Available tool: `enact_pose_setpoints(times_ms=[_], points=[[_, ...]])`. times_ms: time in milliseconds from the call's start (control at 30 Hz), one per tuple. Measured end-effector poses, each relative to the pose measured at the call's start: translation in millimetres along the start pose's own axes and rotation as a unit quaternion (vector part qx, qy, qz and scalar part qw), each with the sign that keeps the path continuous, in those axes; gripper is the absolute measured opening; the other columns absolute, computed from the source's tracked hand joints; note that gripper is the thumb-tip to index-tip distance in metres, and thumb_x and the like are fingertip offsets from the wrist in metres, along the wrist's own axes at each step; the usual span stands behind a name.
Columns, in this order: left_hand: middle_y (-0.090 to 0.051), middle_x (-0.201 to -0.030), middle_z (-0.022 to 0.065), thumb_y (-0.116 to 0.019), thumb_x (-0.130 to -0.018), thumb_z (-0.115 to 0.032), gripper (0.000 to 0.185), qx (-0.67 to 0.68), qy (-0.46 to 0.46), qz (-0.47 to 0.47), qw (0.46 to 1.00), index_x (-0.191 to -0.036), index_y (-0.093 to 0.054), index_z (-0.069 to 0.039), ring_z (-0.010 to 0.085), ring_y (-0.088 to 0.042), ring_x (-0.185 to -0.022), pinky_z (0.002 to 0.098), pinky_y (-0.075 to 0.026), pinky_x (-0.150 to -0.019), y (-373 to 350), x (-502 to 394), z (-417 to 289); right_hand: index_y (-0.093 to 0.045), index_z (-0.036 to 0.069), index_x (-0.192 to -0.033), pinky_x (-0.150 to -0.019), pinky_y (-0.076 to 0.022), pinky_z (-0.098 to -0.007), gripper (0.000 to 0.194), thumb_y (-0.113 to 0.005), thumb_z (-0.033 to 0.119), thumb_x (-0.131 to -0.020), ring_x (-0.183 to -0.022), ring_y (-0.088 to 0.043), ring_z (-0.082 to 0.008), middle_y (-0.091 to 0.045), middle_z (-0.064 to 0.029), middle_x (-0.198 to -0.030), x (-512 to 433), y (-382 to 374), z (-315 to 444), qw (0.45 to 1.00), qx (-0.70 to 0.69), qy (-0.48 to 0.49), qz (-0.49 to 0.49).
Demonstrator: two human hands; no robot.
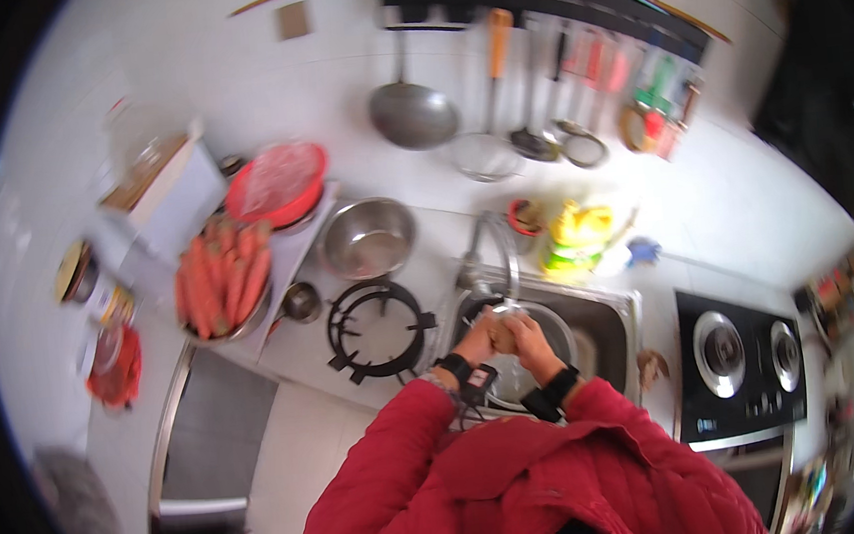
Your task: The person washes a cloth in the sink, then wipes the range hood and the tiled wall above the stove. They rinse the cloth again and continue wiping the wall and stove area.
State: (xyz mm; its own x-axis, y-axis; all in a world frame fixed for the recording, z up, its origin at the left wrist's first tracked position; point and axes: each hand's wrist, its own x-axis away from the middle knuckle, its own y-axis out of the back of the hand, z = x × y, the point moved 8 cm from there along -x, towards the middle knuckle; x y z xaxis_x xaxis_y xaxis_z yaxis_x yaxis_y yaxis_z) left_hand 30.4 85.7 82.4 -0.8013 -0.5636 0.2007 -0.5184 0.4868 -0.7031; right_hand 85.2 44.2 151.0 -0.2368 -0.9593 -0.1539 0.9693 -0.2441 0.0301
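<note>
Under the curved metal faucet (510, 249), my left hand (478, 340) and my right hand (532, 343) meet around a small brownish object (504, 338). It is blurred and mostly covered by my fingers, so I cannot tell what it is. Both hands are over a round bowl (561, 332) in the stainless steel sink (631, 326). Something bright and shiny, possibly running water, shows just above my fingertips.
Left of the sink are a black pot-support ring (339, 339), a steel basin (368, 234), a small metal ladle (300, 302) and a bowl heaped with carrots (221, 279). A yellow bottle (579, 236) stands behind the sink. To the right is a gas hob (743, 411).
</note>
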Motion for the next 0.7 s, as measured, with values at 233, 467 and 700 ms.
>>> enact_pose_setpoints(times_ms=[233, 467, 700], points=[[-0.058, -0.09, 0.0065, -0.044, -0.09, -0.029, 0.027, -0.034, 0.054, 0.007, 0.998, -0.103, -0.05, -0.006, 0.0173, -0.059, -0.075, 0.0323, -0.051, -0.062, -25, -1, 10, -0.054, 0.0, -0.08, -0.069, -0.0457, -0.0406, 0.021, -0.05, 0.021, -0.083, -0.079, -0.057, -0.0375, -0.06, -0.0206, -0.082, -37, 72, -34, 0.94, 0.322, -0.038, -0.103], [-0.055, -0.077, 0.0033, -0.035, -0.092, -0.041, 0.034, -0.044, 0.056, -0.008, 0.997, -0.1, -0.051, -0.012, 0.0169, -0.055, -0.065, 0.0353, -0.053, -0.057, -34, 13, 2, -0.054, -0.003, -0.08, -0.061, -0.0463, -0.0374, 0.018, -0.05, 0.015, -0.082, -0.068, -0.059, -0.0289, -0.06, -0.0181, -0.074, -36, 39, -32, 0.973, 0.217, -0.016, -0.072], [-0.061, -0.089, 0.0031, -0.048, -0.089, -0.032, 0.024, 0.05, -0.042, 0.091, 0.994, -0.102, -0.055, -0.013, 0.0116, -0.059, -0.077, 0.0305, -0.049, -0.069, -29, 6, -15, -0.057, 0.0, -0.086, -0.057, -0.043, -0.0273, 0.017, -0.055, 0.017, -0.082, -0.063, -0.051, -0.0122, -0.058, -0.0023, -0.073, -6, -4, 18, 0.993, -0.092, -0.073, 0.003]])
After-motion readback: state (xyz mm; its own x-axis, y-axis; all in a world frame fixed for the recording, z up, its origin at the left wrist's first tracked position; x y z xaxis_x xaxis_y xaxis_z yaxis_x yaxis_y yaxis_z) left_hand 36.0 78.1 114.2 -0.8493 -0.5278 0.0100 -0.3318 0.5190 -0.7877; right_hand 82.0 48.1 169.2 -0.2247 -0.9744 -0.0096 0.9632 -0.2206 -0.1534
